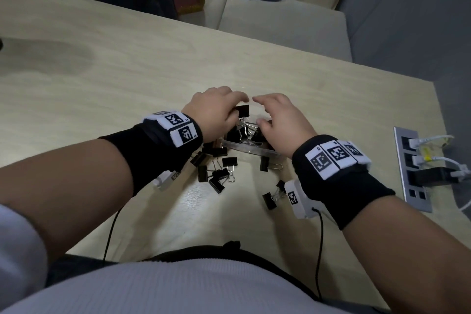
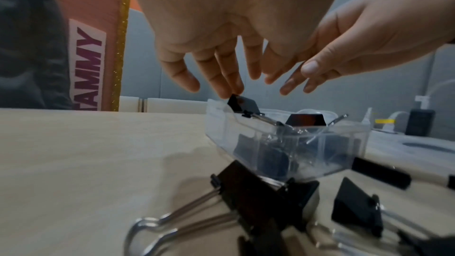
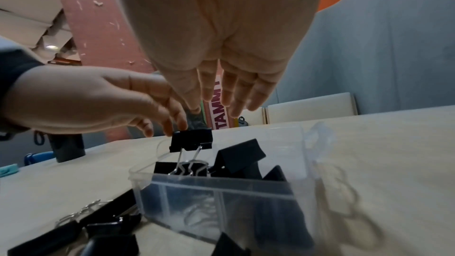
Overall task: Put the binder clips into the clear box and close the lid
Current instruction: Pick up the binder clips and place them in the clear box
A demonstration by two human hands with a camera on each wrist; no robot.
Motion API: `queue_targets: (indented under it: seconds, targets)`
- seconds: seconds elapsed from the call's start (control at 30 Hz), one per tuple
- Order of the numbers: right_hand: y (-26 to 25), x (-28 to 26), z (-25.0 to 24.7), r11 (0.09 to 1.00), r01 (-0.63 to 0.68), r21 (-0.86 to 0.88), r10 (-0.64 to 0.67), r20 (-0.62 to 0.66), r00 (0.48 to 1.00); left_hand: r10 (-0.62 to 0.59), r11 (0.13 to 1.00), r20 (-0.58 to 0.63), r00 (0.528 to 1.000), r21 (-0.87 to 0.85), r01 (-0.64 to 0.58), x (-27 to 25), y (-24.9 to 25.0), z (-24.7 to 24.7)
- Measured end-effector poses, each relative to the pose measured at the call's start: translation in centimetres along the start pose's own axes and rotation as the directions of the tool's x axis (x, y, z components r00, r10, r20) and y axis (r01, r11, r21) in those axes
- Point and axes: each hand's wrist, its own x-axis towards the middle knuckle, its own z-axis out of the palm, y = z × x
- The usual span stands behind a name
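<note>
**Clip drop over the clear box, lid not yet closed**

Left hand (image 1: 216,112): fingertips (image 2: 231,92) touch the top edge of one black binder clip (image 3: 191,140) that hangs wire handles down over the far-left corner of the clear box (image 3: 221,198). Whether the grip is a true pinch or only a fingertip touch, cannot tell; the fingers look nearly straight. Judgement: holding it by the body with handles down lets it slide in among the others.

Right hand (image 1: 277,120): hovers above the box, fingers spread and relaxed, holding nothing. Probably ready to steady the box or take the next clip.

Box stands on the table (image 1: 114,79) between the two hands. Its hinged lid (image 3: 317,139) stands up at the right side, out of the way of filling. Several clips already lie inside, roughly four or five; a firm count is not possible through the walls.

Loose clips on the table, head view: a cluster (image 1: 216,173) of about six or seven near the left wrist, one (image 1: 265,163) just in front of the box, two (image 1: 274,196) near the right wrist. About ten remain, so the task looks roughly a third done.

Also present: a socket strip (image 1: 413,168) with cables at the table's right edge.
</note>
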Motion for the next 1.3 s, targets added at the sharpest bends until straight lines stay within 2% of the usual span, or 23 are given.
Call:
queue_targets:
  seconds: [0.07,0.17,0.33,0.4,0.47,0.6,0.73,0.87,0.97,1.03,1.1,1.17,1.23,1.3]
  targets:
    - [0.5,-0.3,0.1,0.999,-0.053,-0.01,0.053,-0.001,0.999,0.026,0.991,0.072,0.997,0.129,-0.035,-0.2,-0.1,0.3]
    - [1.1,-0.9,0.2,0.984,-0.127,-0.128,0.136,0.062,0.989,0.042,0.957,0.157,0.987,0.277,-0.084,0.1,0.2,0.7]
    - [1.7,-1.9,0.8,0.959,-0.096,-0.265,0.132,0.124,0.983,0.024,0.914,0.23,0.973,0.389,-0.114,1.3,1.0,0.4]
    - [2.1,-2.0,0.9,0.945,-0.103,-0.312,0.141,0.104,0.985,0.03,0.9,0.228,0.973,0.417,-0.125,1.6,1.1,0.3]
    - [2.5,-2.3,1.0,0.948,-0.132,-0.288,0.159,0.071,0.985,0.035,0.887,0.228,0.973,0.442,-0.135,1.9,1.1,0.3]
    - [2.9,-2.7,1.6,0.971,-0.165,-0.17,0.173,0.03,0.984,-0.007,0.899,0.222,0.975,0.429,-0.091,2.1,1.2,0.6]
    - [3.1,-3.0,1.8,0.973,-0.166,-0.162,0.172,0.024,0.985,-0.123,0.947,0.197,0.973,0.317,0.055,2.6,0.8,0.8]
    - [3.4,-3.3,1.8,0.977,-0.146,-0.153,0.154,0.043,0.987,-0.152,0.958,0.199,0.968,0.271,0.095,2.6,0.9,0.5]
    - [3.2,-3.3,1.8,0.98,-0.13,-0.149,0.136,0.028,0.99,-0.074,0.962,0.128,0.989,0.271,0.037,1.9,1.4,0.5]
    - [2.8,-3.1,1.7,0.982,-0.112,-0.154,0.112,-0.007,0.994,0.059,0.955,0.047,0.997,0.288,-0.07,1.2,1.7,0.6]
    - [2.4,-2.9,1.7,0.976,-0.103,-0.19,0.104,-0.003,0.995,0.229,0.931,0.014,0.973,0.287,-0.223,0.7,1.8,1.0]
    - [2.2,-2.8,1.7,0.96,-0.112,-0.256,0.124,0.031,0.992,0.366,0.875,0.06,0.929,0.319,-0.365,0.3,1.9,1.6]
    - [2.4,-2.8,1.8,0.947,-0.133,-0.291,0.155,0.055,0.986,0.381,0.844,0.119,0.917,0.361,-0.398,0.2,1.7,2.1]
    - [2.6,-2.9,1.8,0.944,-0.145,-0.295,0.169,0.057,0.984,0.314,0.851,0.16,0.936,0.39,-0.353,0.0,1.4,2.1]
